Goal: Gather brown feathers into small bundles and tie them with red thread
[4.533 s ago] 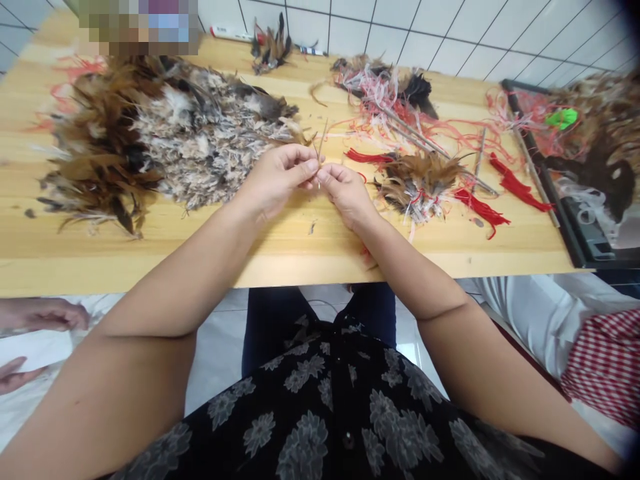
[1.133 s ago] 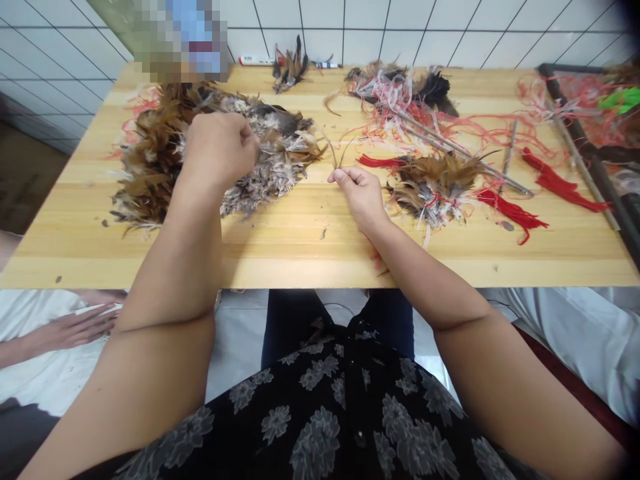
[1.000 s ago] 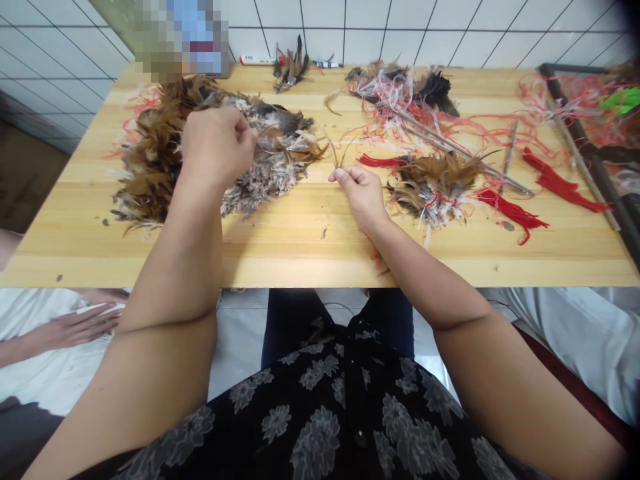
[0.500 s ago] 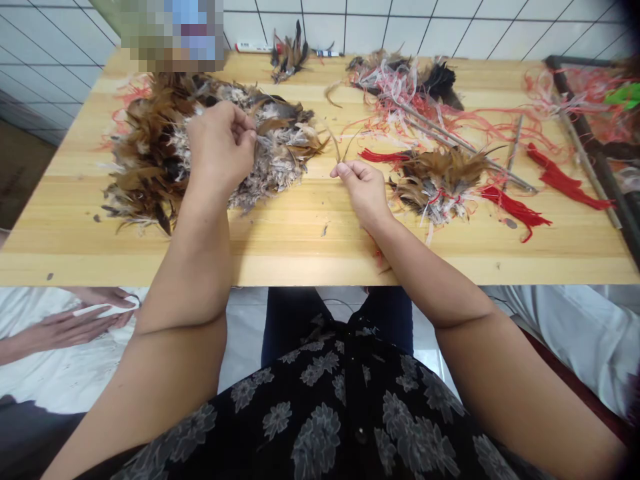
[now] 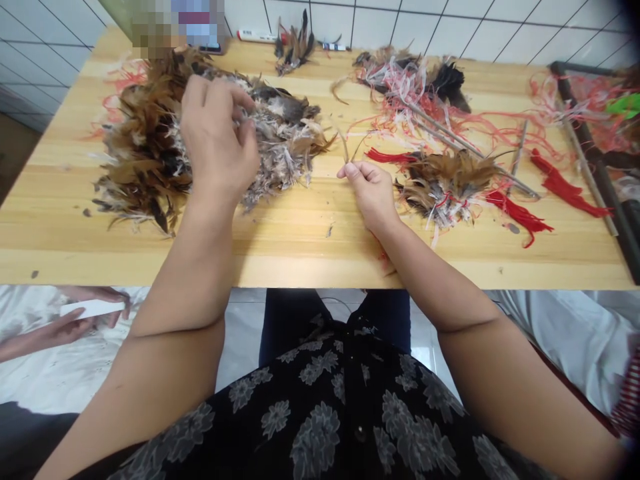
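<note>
Above a large heap of brown, grey and white feathers (image 5: 285, 150), my left hand (image 5: 217, 137) hovers with thumb and forefinger apart. I see nothing between them. My right hand (image 5: 373, 190) is closed in a pinch over the middle of the table, to the right of the heap. Thin brown feathers (image 5: 346, 148) stick up from its fingertips in a V shape. Just beyond that hand lies a bundle of brown feathers (image 5: 453, 173) with whitish roots, bound with red and white strands.
Red tassels (image 5: 565, 183), thin sticks (image 5: 450, 133) and tangled pink-and-white string (image 5: 400, 83) lie on the right of the wooden table (image 5: 300, 257). A dark frame (image 5: 583, 127) stands at the far right. Markers (image 5: 257, 36) lie by the tiled wall. Another person's hands (image 5: 75, 327) hold a white strip at lower left.
My left hand's thumb and forefinger have spread from a pinch over the heap. My right hand keeps its pinch on the thin feathers. The view has shifted slightly.
</note>
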Tool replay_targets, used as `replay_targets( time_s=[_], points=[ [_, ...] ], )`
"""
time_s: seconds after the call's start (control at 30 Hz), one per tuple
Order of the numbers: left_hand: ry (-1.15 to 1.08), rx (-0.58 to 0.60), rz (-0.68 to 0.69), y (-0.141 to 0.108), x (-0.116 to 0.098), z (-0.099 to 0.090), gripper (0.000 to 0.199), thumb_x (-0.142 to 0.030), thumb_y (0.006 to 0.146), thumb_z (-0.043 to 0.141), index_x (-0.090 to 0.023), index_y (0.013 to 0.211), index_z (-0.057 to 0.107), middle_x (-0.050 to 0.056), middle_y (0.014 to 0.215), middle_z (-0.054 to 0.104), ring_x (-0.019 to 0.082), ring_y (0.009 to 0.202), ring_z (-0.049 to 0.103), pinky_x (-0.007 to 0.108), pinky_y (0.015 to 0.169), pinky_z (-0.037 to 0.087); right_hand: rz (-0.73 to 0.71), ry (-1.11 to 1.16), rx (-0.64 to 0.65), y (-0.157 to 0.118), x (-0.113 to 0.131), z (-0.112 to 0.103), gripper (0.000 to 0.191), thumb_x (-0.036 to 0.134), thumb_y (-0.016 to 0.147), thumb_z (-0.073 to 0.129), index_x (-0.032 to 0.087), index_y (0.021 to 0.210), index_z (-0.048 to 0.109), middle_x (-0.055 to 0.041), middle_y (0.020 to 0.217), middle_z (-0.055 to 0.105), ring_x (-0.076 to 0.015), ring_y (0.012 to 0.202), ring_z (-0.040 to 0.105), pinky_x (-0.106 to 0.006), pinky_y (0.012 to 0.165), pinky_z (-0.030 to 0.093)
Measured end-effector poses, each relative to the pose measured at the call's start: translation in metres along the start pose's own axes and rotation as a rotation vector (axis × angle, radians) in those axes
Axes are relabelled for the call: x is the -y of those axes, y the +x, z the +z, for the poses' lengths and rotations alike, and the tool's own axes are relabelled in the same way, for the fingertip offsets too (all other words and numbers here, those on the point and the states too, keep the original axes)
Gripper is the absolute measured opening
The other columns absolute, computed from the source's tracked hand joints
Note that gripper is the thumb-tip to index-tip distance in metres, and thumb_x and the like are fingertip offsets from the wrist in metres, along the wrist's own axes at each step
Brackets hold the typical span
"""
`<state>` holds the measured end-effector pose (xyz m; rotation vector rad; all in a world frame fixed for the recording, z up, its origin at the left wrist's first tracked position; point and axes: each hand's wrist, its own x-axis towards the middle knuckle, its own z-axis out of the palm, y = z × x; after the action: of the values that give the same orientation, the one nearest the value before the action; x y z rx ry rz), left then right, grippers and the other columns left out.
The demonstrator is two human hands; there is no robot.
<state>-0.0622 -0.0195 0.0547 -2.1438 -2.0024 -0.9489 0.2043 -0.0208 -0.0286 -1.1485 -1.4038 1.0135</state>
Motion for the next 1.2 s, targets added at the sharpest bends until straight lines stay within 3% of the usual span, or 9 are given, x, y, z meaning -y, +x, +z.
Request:
replay_targets(
  time_s=[0.2, 0.37, 0.6, 0.73, 0.83, 0.9, 0.97, 1.07, 1.2],
  points=[
    [-0.028, 0.204, 0.248, 0.002, 0.006, 0.015, 0.031, -0.035, 0.112, 0.062, -0.027, 0.127, 0.088, 0.016, 0.131, 0.069, 0.043, 0.138, 0.062, 0.069, 0.125, 0.054, -0.032, 0.015, 0.013, 0.000, -0.005, 0.001, 0.053, 0.071, 0.108, 0.079, 0.021, 0.094, 0.087, -0.0010, 0.091, 0.075, -0.0169, 0.095, 0.066, -0.034, 0.095, 0.053],
    [-0.094, 0.180, 0.421, 0.008, 0.020, 0.037, 0.049, -0.053, 0.118, 0.051, -0.022, 0.124, 0.088, 0.014, 0.115, 0.063, 0.043, 0.126, 0.062, 0.074, 0.118, 0.051, -0.072, 0.041, 0.018, 0.001, -0.008, 0.002, 0.071, 0.090, 0.099, 0.077, 0.020, 0.090, 0.084, -0.0003, 0.088, 0.073, -0.0167, 0.094, 0.067, -0.033, 0.094, 0.053],
    [-0.146, 0.395, 0.313, 0.004, 0.024, 0.055, 0.040, -0.052, 0.115, 0.063, -0.023, 0.124, 0.088, 0.018, 0.131, 0.072, 0.051, 0.151, 0.049, 0.075, 0.136, 0.035, -0.088, 0.050, 0.021, 0.002, -0.008, 0.003, 0.074, 0.094, 0.098, 0.075, 0.020, 0.088, 0.083, 0.0005, 0.087, 0.072, -0.0155, 0.090, 0.064, -0.033, 0.092, 0.053],
    [-0.245, 0.342, 0.333, 0.004, 0.031, 0.060, 0.039, -0.058, 0.114, 0.065, -0.025, 0.117, 0.087, 0.017, 0.131, 0.075, 0.048, 0.152, 0.050, 0.072, 0.134, 0.037, -0.083, 0.036, 0.020, 0.002, -0.008, 0.002, 0.072, 0.092, 0.099, 0.076, 0.020, 0.089, 0.084, 0.0005, 0.086, 0.072, -0.0156, 0.090, 0.064, -0.033, 0.092, 0.053],
    [-0.318, 0.199, 0.316, 0.008, 0.035, 0.061, 0.039, -0.065, 0.110, 0.075, -0.027, 0.110, 0.085, 0.016, 0.127, 0.074, 0.044, 0.134, 0.061, 0.072, 0.124, 0.047, -0.082, 0.038, 0.022, 0.003, -0.008, 0.002, 0.072, 0.092, 0.099, 0.076, 0.021, 0.088, 0.083, -0.0002, 0.089, 0.075, -0.0160, 0.092, 0.065, -0.033, 0.094, 0.054],
    [-0.452, 0.081, 0.268, 0.012, 0.036, 0.066, 0.042, -0.071, 0.105, 0.084, -0.029, 0.106, 0.084, 0.012, 0.117, 0.074, 0.035, 0.108, 0.066, 0.064, 0.106, 0.059, -0.079, 0.034, 0.021, 0.003, -0.009, 0.002, 0.073, 0.093, 0.099, 0.075, 0.021, 0.089, 0.083, -0.0009, 0.092, 0.078, -0.0165, 0.092, 0.066, -0.034, 0.095, 0.055],
    [-0.685, 0.009, 0.203, 0.015, 0.036, 0.075, 0.052, -0.082, 0.097, 0.092, -0.031, 0.101, 0.081, 0.007, 0.099, 0.074, 0.026, 0.083, 0.061, 0.052, 0.083, 0.061, -0.077, 0.030, 0.022, 0.003, -0.011, 0.003, 0.074, 0.094, 0.099, 0.074, 0.021, 0.091, 0.085, -0.0019, 0.094, 0.080, -0.0175, 0.094, 0.068, -0.035, 0.097, 0.056],
    [-1.032, 0.074, 0.104, 0.014, 0.029, 0.091, 0.066, -0.093, 0.084, 0.100, -0.032, 0.100, 0.078, 0.001, 0.080, 0.071, 0.022, 0.067, 0.054, 0.042, 0.062, 0.053, -0.084, 0.035, 0.026, 0.003, -0.014, 0.003, 0.073, 0.093, 0.098, 0.076, 0.021, 0.092, 0.087, -0.0036, 0.098, 0.083, -0.0197, 0.101, 0.073, -0.037, 0.103, 0.058],
    [-1.194, 0.303, 0.058, 0.000, 0.008, 0.099, 0.070, -0.089, 0.079, 0.108, -0.031, 0.100, 0.073, 0.000, 0.075, 0.071, 0.023, 0.066, 0.064, 0.042, 0.058, 0.056, -0.100, 0.046, 0.040, 0.005, -0.018, 0.004, 0.068, 0.089, 0.098, 0.080, 0.022, 0.092, 0.090, -0.0045, 0.100, 0.085, -0.0211, 0.105, 0.077, -0.040, 0.110, 0.061]
  ],
)
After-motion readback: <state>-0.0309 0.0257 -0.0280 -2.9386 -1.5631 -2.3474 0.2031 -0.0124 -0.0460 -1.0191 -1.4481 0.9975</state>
